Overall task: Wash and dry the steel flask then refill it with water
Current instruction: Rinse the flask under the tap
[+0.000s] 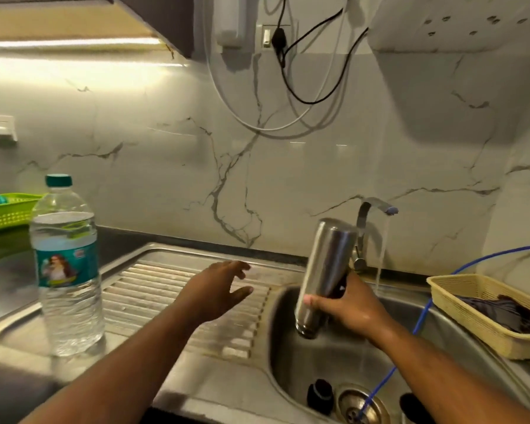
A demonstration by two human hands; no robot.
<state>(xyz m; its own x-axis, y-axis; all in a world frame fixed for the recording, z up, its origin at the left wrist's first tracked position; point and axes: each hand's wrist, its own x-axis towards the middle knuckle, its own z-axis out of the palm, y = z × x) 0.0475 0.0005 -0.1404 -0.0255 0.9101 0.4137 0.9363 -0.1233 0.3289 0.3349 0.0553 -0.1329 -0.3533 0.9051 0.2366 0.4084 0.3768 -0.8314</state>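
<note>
Flask (325,270) upside down over the sink (288,356), right hand (349,310) gripping!
Fingers wrap it near the neck, mouth down. The long axis is near upright and the base leans toward the tap (377,206), whose stream falls just to the right. The left hand (218,289) hovers spread and empty over the ribbed steel bench (153,289), with a water bottle (68,264) to its left and a marble wall behind.
</note>
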